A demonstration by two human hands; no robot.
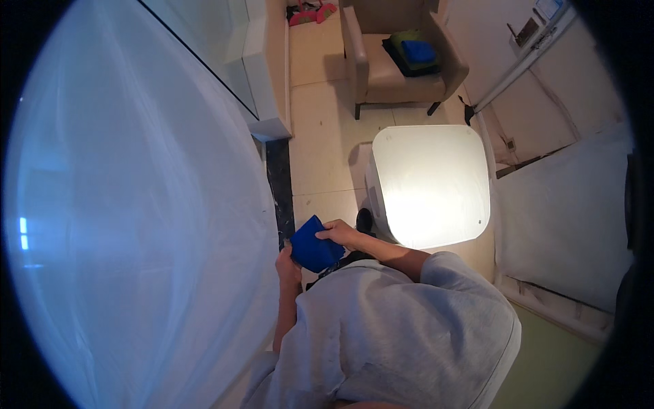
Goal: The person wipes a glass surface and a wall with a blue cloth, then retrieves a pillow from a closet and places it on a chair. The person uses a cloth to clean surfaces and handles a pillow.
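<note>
A folded blue cloth (315,248) is held between my two hands in front of my waist. My left hand (289,265) grips its left edge, with the thumb pointing up along that side. From the other side, my right hand (340,233) pinches the cloth near its upper right edge, thumb lying on top. The cloth's underside and some of my fingers are hidden. Just beyond my right hand stands a white rounded-corner stand or box (431,179) with a brightly lit top.
Translucent plastic sheeting (153,204) hangs down the left side. A beige armchair (375,87) stands ahead, with dark and green folded cloths (416,67) and a blue folded cloth (419,51) on its seat. Pink items (304,18) lie on the tiled floor (319,163) at the far end.
</note>
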